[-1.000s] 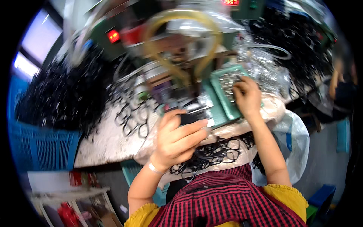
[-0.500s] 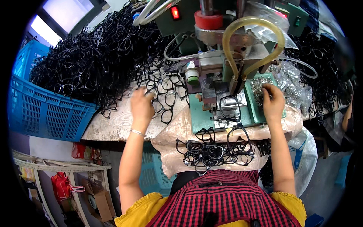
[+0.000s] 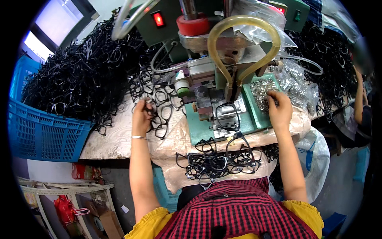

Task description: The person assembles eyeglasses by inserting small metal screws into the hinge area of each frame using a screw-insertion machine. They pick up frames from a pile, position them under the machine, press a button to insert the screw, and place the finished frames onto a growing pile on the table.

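We take the green press at the middle of the bench as our landmark. Our left hand lies to the left of the press, fingers curled down into the loose black frames scattered there; it seems to be closing on one, though we cannot tell whether it has a firm hold. Our right hand is at the press's right edge, fingertips pinched into the pile of small metal parts in the green tray; whether a piece is caught between them is hidden. One frame already sits on the press bed under the yellow tube, and a heap of frames lies just below the press, at our lap. To do this well, we judge it best to lift a single frame clear of its tangled neighbours, pinch only one metal part, and keep both hands off the press bed. The blue basket stands far left of the press.
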The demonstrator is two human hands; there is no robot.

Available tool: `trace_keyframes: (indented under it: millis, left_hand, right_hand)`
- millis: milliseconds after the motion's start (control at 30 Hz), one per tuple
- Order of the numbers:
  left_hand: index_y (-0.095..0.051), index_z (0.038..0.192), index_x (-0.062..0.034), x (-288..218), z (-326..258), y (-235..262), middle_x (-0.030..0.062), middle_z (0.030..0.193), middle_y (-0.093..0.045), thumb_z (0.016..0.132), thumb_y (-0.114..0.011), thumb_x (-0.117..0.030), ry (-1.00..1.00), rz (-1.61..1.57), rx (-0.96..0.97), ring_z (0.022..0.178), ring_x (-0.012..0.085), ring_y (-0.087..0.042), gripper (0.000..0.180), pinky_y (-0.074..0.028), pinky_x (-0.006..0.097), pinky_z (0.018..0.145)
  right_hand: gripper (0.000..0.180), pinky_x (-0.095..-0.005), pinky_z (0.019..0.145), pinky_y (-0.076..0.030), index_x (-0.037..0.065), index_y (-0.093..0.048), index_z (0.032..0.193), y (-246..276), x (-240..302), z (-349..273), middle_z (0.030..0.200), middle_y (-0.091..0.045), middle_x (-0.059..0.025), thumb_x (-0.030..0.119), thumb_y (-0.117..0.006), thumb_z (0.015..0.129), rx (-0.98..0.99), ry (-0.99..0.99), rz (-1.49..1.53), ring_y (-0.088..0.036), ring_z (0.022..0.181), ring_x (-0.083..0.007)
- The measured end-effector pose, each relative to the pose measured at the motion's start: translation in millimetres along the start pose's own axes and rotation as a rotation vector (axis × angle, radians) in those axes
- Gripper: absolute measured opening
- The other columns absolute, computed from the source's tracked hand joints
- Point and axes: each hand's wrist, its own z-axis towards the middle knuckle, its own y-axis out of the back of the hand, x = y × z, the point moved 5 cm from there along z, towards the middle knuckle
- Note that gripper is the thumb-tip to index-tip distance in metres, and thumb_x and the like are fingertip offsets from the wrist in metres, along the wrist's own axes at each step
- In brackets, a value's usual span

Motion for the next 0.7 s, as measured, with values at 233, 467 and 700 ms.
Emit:
trace_keyframes:
  millis: [233,467,700]
  left_hand:
    - [-0.058,0.115,-0.0041,-66,-85,-112,-0.0035,0.071,-0.05,0.102,-0.056,-0.023,-0.351,0.238,-0.059,0.059,0.0039,-0.043,0.024,-0.033,0.018,0.049]
    - [-0.059,0.105,-0.0081,9,-82,-121,0.011,0.09,-0.069,0.104,-0.047,-0.044,-0.172,-0.043,0.015,0.082,0.0209,-0.066,0.037,-0.051,0.031,0.067]
    - [-0.057,0.1,-0.0096,-74,-150,-198,0.0081,0.077,-0.065,0.105,-0.043,-0.037,-0.455,-0.151,0.138,0.063,0.0185,-0.061,0.031,-0.052,0.029,0.059]
  right_hand:
    - [0.015,-0.0344,0.085,-0.049,0.001,-0.072,0.095,61,-2,-43,0.095,-0.071,-0.0128,0.001,-0.068,0.081,0.078,-0.206,0.244,-0.067,0.092,-0.0245]
    - [0.034,-0.0288,0.083,-0.051,-0.003,-0.063,0.113,-4,98,19,0.093,-0.071,-0.01,0.003,-0.07,0.08,0.126,-0.148,0.797,-0.068,0.091,-0.017]
    - [0.056,-0.0231,0.083,-0.048,-0.006,-0.05,0.131,-15,97,10,0.087,-0.068,-0.0048,0.001,-0.072,0.081,0.176,-0.242,1.05,-0.063,0.087,-0.0081]
